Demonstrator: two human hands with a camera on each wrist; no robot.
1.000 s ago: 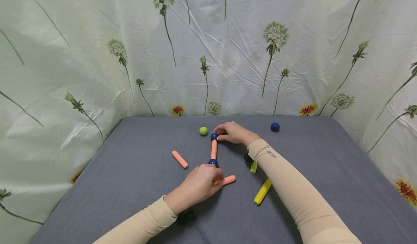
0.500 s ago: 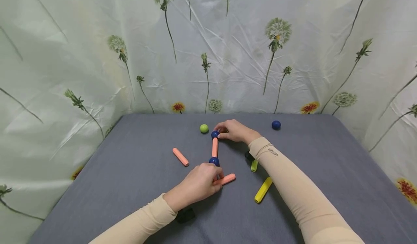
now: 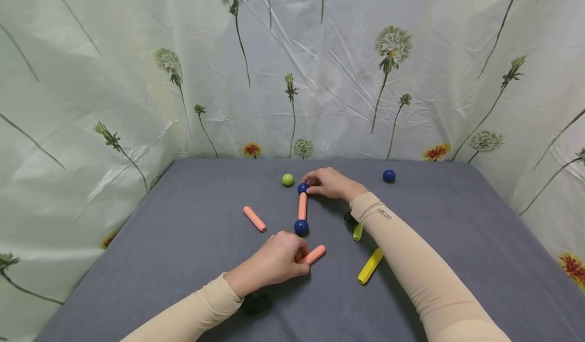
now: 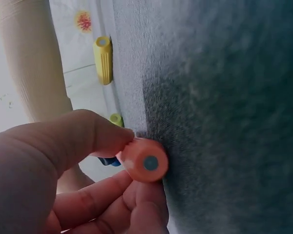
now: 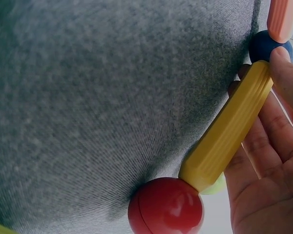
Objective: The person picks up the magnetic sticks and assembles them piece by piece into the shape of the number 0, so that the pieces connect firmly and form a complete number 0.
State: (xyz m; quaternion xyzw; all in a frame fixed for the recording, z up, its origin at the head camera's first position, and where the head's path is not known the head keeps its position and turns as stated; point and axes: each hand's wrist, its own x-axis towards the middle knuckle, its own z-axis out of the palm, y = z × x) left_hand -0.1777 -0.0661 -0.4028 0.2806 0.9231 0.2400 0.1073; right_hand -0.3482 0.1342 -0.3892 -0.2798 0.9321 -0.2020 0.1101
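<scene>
My left hand [image 3: 276, 261] pinches a pink rod [image 3: 315, 253] between thumb and fingers, low over the cloth. A grey disc shows in that rod's end [image 4: 136, 165] in the left wrist view. Just beyond these fingers lies the near blue ball [image 3: 301, 227], joined by another pink rod [image 3: 302, 206] to a far blue ball [image 3: 302, 188]. My right hand [image 3: 331, 183] holds the far blue ball with thumb and fingers. In the right wrist view a yellow rod [image 5: 229, 129] runs from that ball to a red ball [image 5: 166, 204]; the hand hides both in the head view.
A loose pink rod [image 3: 254, 218] lies left and a green ball [image 3: 287, 179] at the back. Another blue ball [image 3: 389, 175] is back right. A yellow rod [image 3: 370, 266] and a partly hidden green rod [image 3: 358, 232] lie by the right forearm. A flowered curtain [image 3: 343, 78] hangs behind.
My left hand has drawn slightly back from the near blue ball, which shows more fully now. Its pink rod has turned a little. The right hand keeps its hold on the far blue ball.
</scene>
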